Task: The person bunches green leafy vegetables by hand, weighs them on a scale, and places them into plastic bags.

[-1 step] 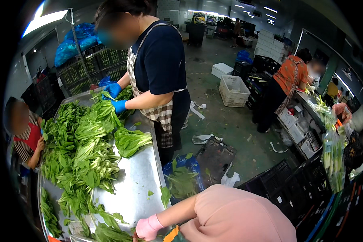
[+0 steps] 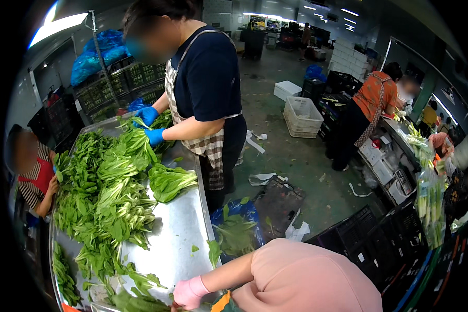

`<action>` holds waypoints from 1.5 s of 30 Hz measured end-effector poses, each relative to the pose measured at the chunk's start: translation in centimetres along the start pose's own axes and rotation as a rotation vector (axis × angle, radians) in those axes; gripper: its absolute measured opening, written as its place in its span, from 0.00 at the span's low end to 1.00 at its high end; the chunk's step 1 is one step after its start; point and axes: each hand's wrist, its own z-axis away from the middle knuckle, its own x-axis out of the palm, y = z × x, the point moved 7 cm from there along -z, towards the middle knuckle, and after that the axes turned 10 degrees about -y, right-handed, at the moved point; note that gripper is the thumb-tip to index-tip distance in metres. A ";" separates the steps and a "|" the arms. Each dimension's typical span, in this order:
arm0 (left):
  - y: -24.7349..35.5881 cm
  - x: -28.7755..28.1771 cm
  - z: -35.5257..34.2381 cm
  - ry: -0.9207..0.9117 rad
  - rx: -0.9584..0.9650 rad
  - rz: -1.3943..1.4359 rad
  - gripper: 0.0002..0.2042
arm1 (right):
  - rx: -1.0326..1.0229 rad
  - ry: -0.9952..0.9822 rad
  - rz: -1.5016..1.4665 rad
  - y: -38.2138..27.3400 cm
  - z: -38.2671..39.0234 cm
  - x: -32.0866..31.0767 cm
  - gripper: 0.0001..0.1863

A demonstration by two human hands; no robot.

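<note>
Neither my left hand nor my right hand is identifiable. A bent-over person in a pink top [image 2: 307, 270] has a pink-gloved hand [image 2: 190, 291] at leafy greens on the near end of the metal table [image 2: 174, 223]. A standing person in a checked apron [image 2: 197, 78] holds a bunch of greens [image 2: 135, 140] in blue-gloved hands [image 2: 153, 136]. A large pile of greens [image 2: 88, 197] covers much of the table's left side, with a separate bunch [image 2: 169, 182] near its right edge. At the far left, a person in a red apron [image 2: 31, 177] has a hand at the pile.
Dark crates [image 2: 109, 86] with blue bags stand behind. On the floor lie a blue bag with leaves [image 2: 234, 229], a dark mat [image 2: 275, 197] and white scraps. A white crate [image 2: 301, 117] is centre right. People work at a bench of long stalks [image 2: 426, 203]. Black crates [image 2: 369, 244] stand lower right.
</note>
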 end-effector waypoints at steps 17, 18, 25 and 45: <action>16.7 -19.8 3.8 0.681 0.482 -0.572 0.13 | -0.248 0.390 -0.004 -5.2 -12.2 -5.0 0.27; 17.0 -21.1 4.5 0.744 0.465 -0.632 0.13 | -0.244 0.391 0.003 -5.0 -12.6 -5.1 0.28; 18.9 -26.8 7.9 1.027 0.395 -0.954 0.13 | 0.070 0.674 0.168 4.6 -4.8 -12.4 0.36; 7.8 -1.3 1.8 -0.045 0.785 -1.112 0.07 | 1.074 0.404 -0.128 32.6 16.0 -18.9 0.30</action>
